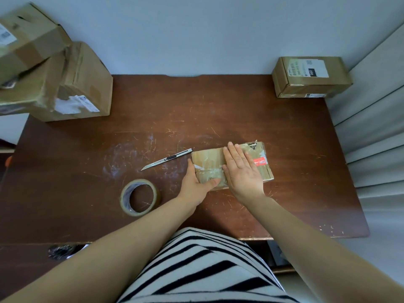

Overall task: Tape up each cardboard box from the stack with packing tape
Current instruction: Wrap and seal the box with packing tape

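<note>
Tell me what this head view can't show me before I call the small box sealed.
- Middle of the small box top: under the flat right hand, head view; tape there unseen.
- Its left end and near corner: behind the left hand.
- The stack of boxes, upper left: cut off by the frame edge; count unknown.
- The label on the far right box: print too small to read.
</note>
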{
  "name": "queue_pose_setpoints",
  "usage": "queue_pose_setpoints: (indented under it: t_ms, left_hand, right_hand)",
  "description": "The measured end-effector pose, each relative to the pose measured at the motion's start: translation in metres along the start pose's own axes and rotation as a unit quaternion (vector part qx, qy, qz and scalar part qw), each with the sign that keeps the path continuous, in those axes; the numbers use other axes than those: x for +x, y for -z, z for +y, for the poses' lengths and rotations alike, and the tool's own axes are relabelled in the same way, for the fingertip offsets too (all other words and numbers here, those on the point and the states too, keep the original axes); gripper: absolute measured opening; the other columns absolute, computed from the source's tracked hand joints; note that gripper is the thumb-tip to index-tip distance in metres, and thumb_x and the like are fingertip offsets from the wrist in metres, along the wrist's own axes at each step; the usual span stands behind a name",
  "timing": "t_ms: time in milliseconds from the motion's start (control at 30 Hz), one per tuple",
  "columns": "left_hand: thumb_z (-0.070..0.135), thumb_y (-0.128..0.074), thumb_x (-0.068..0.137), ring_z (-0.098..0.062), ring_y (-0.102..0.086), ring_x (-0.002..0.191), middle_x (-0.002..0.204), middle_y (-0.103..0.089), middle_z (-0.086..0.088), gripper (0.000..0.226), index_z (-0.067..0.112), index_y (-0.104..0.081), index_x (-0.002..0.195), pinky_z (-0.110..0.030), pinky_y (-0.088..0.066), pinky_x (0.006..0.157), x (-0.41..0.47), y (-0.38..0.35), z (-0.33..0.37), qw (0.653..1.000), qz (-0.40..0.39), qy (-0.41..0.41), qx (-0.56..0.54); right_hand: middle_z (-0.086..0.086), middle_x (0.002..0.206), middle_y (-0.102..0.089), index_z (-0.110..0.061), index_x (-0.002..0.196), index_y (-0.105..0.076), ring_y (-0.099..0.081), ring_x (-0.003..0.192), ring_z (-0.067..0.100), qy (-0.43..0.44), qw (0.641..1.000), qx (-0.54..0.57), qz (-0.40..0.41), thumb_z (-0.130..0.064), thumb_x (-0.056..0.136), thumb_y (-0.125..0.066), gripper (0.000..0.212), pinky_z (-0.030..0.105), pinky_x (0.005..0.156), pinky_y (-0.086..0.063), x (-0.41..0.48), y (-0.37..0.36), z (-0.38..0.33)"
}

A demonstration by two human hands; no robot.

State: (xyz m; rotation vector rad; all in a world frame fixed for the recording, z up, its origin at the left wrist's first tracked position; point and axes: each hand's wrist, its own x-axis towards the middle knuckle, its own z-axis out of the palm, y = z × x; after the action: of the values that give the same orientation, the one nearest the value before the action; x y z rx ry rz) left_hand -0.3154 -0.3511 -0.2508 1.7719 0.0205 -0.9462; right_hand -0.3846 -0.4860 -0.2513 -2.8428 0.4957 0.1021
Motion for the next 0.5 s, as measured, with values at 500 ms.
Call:
queue_pose_setpoints:
  t_ms: [500]
  left_hand:
    - [0.008, -0.088, 0.062, -0.016, -0.062, 0.102, 0.107, -0.064, 0.004, 0.070, 0.020, -0.055, 0.122, -0.032, -0.053, 0.088, -0.002, 0.000, 0.015, 0.998, 0.055, 0.000, 0.035]
  right_hand:
    - [-0.001, 0.160, 0.006, -0.014, 0.153, -0.002, 0.020, 0.136, 0.002, -0.007, 0.999, -0.007, -0.035, -0.032, 0.105, -0.016, 0.053, 0.024, 0.113, 0.016, -0.002, 0.007, -0.003]
